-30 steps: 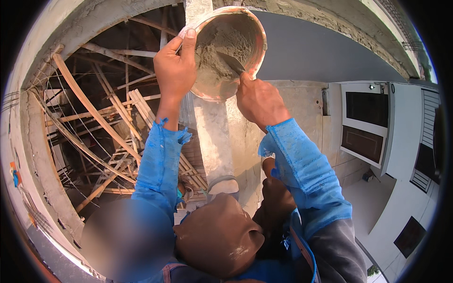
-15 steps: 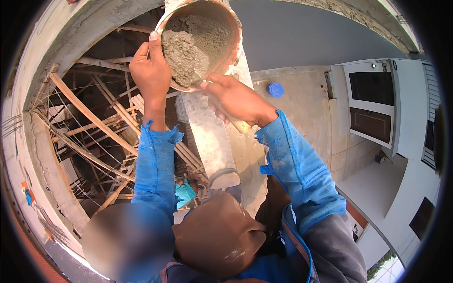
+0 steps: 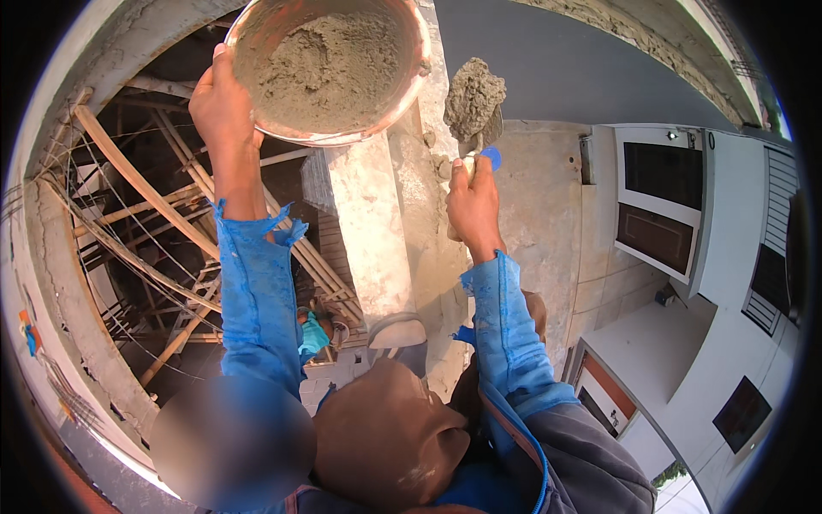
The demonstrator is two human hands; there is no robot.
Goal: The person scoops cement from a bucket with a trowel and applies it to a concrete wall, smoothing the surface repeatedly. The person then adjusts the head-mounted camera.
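Note:
My left hand (image 3: 227, 116) grips the left rim of a round bucket (image 3: 342, 137), which is tilted toward me above the wall top. Grey wet mortar (image 3: 330, 73) fills much of it. To the right of the bucket, my right hand (image 3: 475, 206) is closed round the handle of a trowel (image 3: 493, 128). A thick lump of mortar (image 3: 473, 94) lies on the blade and covers most of it. Below the hands runs a narrow concrete wall top (image 3: 368, 231), with small mortar bits beside the trowel.
My shoe (image 3: 396, 332) rests on the wall top. On the left is a drop with bamboo poles (image 3: 141, 184), where a person in teal (image 3: 313, 334) is far below. On the right, a lower concrete surface (image 3: 539, 223) lies beside a white building (image 3: 736, 231). A round blue object (image 3: 491, 158) shows behind the trowel.
My right hand has come out of the bucket and moved right, lifting the trowel with a lump of mortar on it. The bucket and my left hand have shifted slightly left.

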